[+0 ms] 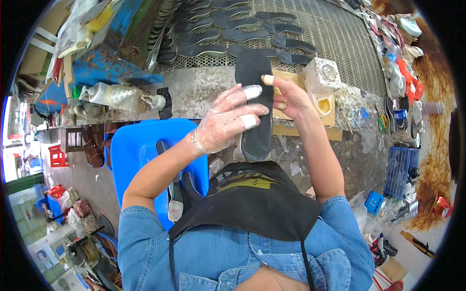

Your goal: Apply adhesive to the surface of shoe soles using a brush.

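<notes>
A long dark shoe insole is held upright lengthwise in front of my chest, over the front edge of the bench. My left hand, in a clear plastic glove with white wraps on its fingertips, grips the left side of it, fingers lying across the dark face. On the other side my bare right hand pinches the right edge. Its thumb has a pale cover and presses on the face; some of its fingers are hidden behind. Past the hands, several similar insoles lie in rows on a metal mesh.
At my left stands a blue plastic chair with several insoles on it. A white crusted block and a small cup of yellowish paste sit right of my hands. Bottles lie left; a blue crate is far right.
</notes>
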`<state>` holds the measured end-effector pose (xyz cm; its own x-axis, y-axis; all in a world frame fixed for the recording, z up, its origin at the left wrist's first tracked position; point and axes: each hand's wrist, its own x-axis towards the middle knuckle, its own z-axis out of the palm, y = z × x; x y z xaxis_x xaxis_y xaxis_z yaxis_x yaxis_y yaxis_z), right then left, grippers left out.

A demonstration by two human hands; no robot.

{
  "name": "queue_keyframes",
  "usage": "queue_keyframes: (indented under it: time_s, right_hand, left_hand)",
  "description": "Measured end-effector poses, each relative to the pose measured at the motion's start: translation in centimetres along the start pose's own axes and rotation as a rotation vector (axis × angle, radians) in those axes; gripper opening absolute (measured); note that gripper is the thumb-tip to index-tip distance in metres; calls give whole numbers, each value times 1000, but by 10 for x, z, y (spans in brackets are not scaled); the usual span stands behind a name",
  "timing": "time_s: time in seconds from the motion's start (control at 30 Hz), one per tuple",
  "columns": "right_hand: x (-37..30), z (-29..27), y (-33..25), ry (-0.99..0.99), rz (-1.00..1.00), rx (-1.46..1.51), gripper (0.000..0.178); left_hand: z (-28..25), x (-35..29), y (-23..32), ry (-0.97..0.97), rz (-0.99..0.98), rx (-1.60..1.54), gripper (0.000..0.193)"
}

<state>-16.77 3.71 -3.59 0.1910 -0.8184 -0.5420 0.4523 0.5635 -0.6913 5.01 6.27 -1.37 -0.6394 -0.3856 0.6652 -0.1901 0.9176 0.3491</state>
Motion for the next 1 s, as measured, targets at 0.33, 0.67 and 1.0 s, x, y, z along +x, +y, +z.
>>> queue_keyframes:
  time_s: [0.33,0.67,1.0]
  right_hand:
    - [7,-14,12,1,-277,-417,46]
    - [-39,-49,5,389,-599,-1034,36]
    - [-53,-31,11,300,-981,-1447,23]
  left_hand:
    - [18,-55,-41,127,-1292,-1508,60]
    - [24,-16,-48,-17,-1329,-1111,31]
    - [31,-10,-44,29,-1298,-1134,28]
